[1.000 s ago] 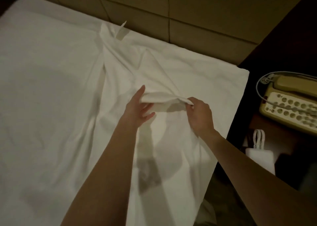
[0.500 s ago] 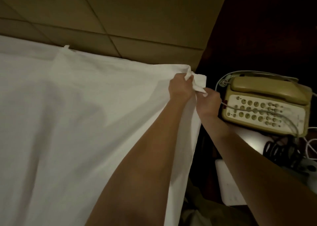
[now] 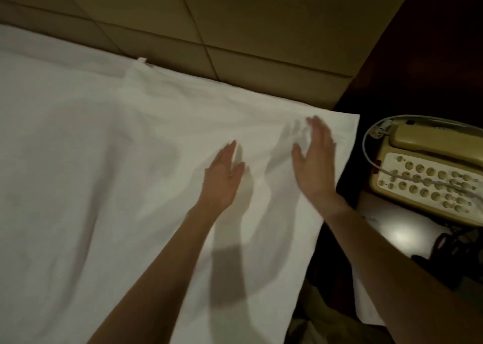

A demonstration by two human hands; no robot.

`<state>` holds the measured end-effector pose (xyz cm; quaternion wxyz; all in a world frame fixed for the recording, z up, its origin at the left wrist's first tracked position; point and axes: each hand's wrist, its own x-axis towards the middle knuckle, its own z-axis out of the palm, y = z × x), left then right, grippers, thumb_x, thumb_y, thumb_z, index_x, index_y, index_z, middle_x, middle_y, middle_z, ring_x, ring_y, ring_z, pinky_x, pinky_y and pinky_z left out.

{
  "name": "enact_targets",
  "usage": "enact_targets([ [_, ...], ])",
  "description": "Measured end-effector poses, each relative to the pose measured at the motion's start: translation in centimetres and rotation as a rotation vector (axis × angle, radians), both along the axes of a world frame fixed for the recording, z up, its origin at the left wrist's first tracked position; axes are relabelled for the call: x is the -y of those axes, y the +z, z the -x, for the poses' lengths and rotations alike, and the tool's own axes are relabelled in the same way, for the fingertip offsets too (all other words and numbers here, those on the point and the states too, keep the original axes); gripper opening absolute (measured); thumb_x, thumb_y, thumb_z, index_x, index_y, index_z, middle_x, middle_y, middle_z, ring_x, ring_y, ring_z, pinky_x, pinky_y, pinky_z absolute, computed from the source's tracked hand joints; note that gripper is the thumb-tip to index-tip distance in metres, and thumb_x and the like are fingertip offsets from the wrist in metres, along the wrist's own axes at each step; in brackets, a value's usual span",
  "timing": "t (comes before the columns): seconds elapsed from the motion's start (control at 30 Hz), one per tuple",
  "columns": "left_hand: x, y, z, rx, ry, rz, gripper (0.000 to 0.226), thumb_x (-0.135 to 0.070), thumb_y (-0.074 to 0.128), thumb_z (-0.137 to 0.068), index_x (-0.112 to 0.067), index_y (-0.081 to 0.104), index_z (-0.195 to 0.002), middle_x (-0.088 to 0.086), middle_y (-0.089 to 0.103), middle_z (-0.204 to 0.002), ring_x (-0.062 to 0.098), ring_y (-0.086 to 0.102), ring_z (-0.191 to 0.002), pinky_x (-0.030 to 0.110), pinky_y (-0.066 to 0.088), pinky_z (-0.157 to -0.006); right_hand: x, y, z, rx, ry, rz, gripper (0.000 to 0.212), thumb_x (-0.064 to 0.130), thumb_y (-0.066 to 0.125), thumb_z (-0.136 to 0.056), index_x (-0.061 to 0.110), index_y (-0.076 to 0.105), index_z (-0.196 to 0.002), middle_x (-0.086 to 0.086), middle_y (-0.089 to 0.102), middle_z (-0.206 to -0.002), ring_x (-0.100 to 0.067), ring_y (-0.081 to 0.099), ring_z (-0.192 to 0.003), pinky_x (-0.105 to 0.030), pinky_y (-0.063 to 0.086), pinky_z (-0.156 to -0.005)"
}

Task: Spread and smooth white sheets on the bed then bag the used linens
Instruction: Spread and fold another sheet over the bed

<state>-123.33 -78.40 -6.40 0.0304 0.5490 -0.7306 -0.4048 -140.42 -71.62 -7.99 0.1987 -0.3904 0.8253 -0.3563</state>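
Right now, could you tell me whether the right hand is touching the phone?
Apart. The head view shows the right hand over the sheet, with a dark gap before the phone.

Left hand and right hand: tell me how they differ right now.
The left hand lies lower on the white sheet, farther from the corner; the right hand is nearer the corner, close to the telephone. The left hand looks sharp, while the right hand's fingertips are blurred. The left hand's fingers stay close together; the right hand's thumb stands apart. Both hands are open, with straight fingers, and grip nothing.
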Motion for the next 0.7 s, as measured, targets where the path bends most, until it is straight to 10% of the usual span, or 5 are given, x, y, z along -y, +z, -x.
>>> enact_targets([
  [0.17,2.0,-0.3,-13.7,0.275,0.191,0.046,0.056,-0.028,0.047,-0.101,-0.012,0.028,-0.151,0.009,0.030,-0.156,0.024,0.029,-0.144,0.046,0.025,-0.116,1.5,0.1,-10.5,-0.147,0.615,-0.361,0.055,0.033,0.034,-0.103,0.023,0.015,-0.153,0.003,0.006,-0.162,-0.016,0.000,-0.149,-0.055,0.005,-0.117],
  [0.33,4.9,0.2,-24.6,0.444,0.334,0.069,0.059,-0.017,0.052,-0.099,0.007,0.028,-0.147,0.028,0.029,-0.152,0.039,0.029,-0.142,0.042,0.020,-0.117,4.5,-0.9,-15.5,-0.309,0.647,-0.510,0.056,0.041,0.026,-0.103,0.024,0.012,-0.154,0.002,-0.003,-0.163,-0.021,-0.007,-0.149,-0.065,0.002,-0.112],
  [0.5,7.5,-0.5,-31.1,0.453,0.553,0.005,0.064,-0.031,0.056,-0.095,-0.010,0.030,-0.150,0.014,0.029,-0.156,0.035,0.029,-0.141,0.050,0.026,-0.112,9.1,-0.5,-19.7,-0.356,0.731,-0.487,0.054,0.037,0.026,-0.104,0.022,0.013,-0.154,0.002,-0.002,-0.163,-0.019,-0.005,-0.149,-0.057,0.002,-0.116],
  [0.7,8.9,-1.1,-33.7,0.369,0.518,-0.077,0.034,-0.044,0.059,-0.091,-0.012,0.060,-0.103,0.005,0.062,-0.097,0.030,0.059,-0.100,0.036,0.046,-0.083,15.0,-0.8,-27.3,-0.403,0.886,-0.376,0.054,0.034,0.027,-0.104,0.024,0.011,-0.154,0.002,-0.001,-0.163,-0.017,-0.006,-0.149,-0.056,-0.001,-0.116],
])
